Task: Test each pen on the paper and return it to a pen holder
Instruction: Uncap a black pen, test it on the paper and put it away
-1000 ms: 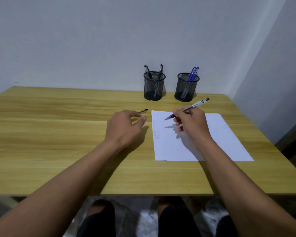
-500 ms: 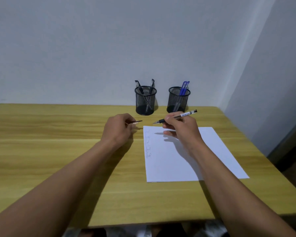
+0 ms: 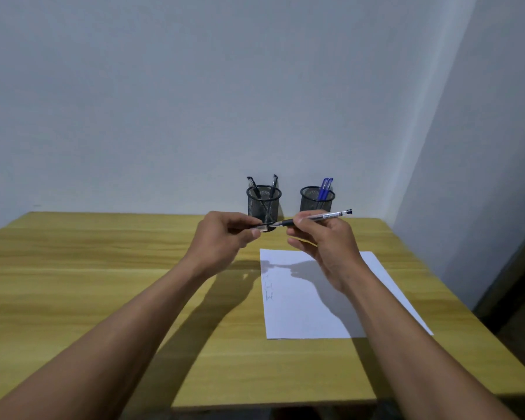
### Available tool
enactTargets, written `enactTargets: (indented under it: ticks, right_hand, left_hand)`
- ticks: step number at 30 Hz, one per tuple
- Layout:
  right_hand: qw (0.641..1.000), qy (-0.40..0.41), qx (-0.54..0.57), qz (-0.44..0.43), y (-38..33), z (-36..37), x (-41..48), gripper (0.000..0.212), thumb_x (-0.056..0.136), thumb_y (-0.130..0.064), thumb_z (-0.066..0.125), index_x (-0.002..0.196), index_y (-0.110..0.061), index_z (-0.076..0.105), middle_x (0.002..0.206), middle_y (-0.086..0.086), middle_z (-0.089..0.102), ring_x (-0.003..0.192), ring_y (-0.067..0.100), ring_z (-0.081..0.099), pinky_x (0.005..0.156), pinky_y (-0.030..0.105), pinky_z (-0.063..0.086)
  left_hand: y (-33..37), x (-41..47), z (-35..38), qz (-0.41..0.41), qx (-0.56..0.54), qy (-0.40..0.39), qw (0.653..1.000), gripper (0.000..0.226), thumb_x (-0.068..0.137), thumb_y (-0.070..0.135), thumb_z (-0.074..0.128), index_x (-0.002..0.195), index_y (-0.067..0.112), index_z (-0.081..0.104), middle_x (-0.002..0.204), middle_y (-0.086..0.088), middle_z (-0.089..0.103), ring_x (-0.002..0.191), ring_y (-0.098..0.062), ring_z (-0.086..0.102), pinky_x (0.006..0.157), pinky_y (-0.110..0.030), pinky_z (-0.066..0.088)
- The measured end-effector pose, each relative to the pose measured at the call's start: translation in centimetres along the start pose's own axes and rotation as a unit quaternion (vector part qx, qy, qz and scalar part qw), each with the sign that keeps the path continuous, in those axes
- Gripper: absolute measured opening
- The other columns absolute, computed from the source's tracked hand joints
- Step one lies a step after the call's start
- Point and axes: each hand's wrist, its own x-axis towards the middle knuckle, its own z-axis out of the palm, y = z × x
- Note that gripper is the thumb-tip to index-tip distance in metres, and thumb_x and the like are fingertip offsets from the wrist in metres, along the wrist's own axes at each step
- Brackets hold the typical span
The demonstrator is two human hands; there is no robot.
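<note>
Head view puts the pen [image 3: 319, 218] at the centre, held level above the table's far edge, its right hand [image 3: 325, 241] pinching the clear barrel between thumb and forefinger while the left hand [image 3: 222, 237] grips the cap [image 3: 262, 227] in closed fingertips, the tip meeting the cap's mouth. My guess is the cap is being pushed back on, and a small misalignment could jab the point against the rim or a fingertip and smear ink (the opening is narrow and both pieces hang unsupported in the air). A half-seated cap might also drop off when the pen goes into a holder. The barrel looks like slim transparent plastic with a dark rubbery grip and a dark end plug. At 6 o'clock from the hands lies the paper [image 3: 319, 301], a thin white sheet with faint scribbles along its left edge. At 12 o'clock stand two black wire-mesh cups: the left holder [image 3: 263, 203] carrying two black pens, the right holder [image 3: 314, 201] with blue ones. Both are light and could tip if bumped. Beneath is the table [image 3: 103, 283], smooth pale wood grain.
</note>
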Motion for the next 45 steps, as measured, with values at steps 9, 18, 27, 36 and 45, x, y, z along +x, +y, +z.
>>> enactTargets:
  ticks: [9,18,27,36,45]
  right_hand:
    - [0.999,-0.029,0.029,0.004,-1.2,0.6,-0.8,0.006,0.093,-0.001,0.069,0.086,-0.001,0.069,0.068,0.007,0.072,0.067,0.016,0.072,0.068,0.024,0.063]
    - [0.999,-0.029,0.038,0.012,-0.9,0.7,-0.4,0.005,0.092,0.002,0.069,0.087,0.002,0.069,0.068,0.011,0.071,0.065,0.017,0.072,0.067,0.023,0.063]
    - [0.998,-0.043,0.045,0.031,-0.1,1.5,-0.2,0.004,0.091,0.002,0.070,0.087,0.002,0.069,0.070,0.014,0.072,0.068,0.019,0.073,0.071,0.026,0.064]
    - [0.996,-0.056,0.051,0.052,-1.4,0.1,0.5,0.007,0.089,-0.008,0.071,0.084,-0.013,0.071,0.074,-0.002,0.074,0.076,0.011,0.073,0.069,0.029,0.060]
    - [0.879,-0.173,-0.436,-0.087,-3.3,0.0,3.4,0.013,0.093,-0.015,0.073,0.103,-0.023,0.074,0.062,-0.012,0.064,0.049,-0.001,0.052,0.056,0.017,0.042]
  left_hand:
    - [3.3,-0.9,0.5,-0.019,-0.119,-0.028,0.992,0.013,0.085,0.007,0.074,0.097,0.008,0.077,0.076,-0.002,0.072,0.069,-0.007,0.065,0.071,-0.021,0.056]
    - [3.3,-0.9,0.7,-0.030,-0.137,-0.010,0.990,0.011,0.084,0.000,0.073,0.091,0.008,0.076,0.078,-0.009,0.073,0.068,-0.011,0.065,0.072,-0.021,0.057]
    - [2.6,-0.9,0.2,-0.040,-0.118,0.002,0.992,0.012,0.085,-0.001,0.072,0.094,0.005,0.077,0.076,-0.007,0.071,0.066,-0.010,0.064,0.071,-0.020,0.056]
    - [3.1,1.0,-2.2,-0.075,-0.107,-0.048,0.990,0.011,0.087,-0.001,0.069,0.094,0.003,0.075,0.068,0.003,0.068,0.067,-0.009,0.061,0.074,-0.030,0.060]
    - [3.1,2.9,-0.6,-0.021,-0.084,-0.026,0.996,0.027,0.089,0.002,0.068,0.114,0.011,0.070,0.086,-0.006,0.070,0.066,-0.008,0.065,0.081,-0.038,0.060]
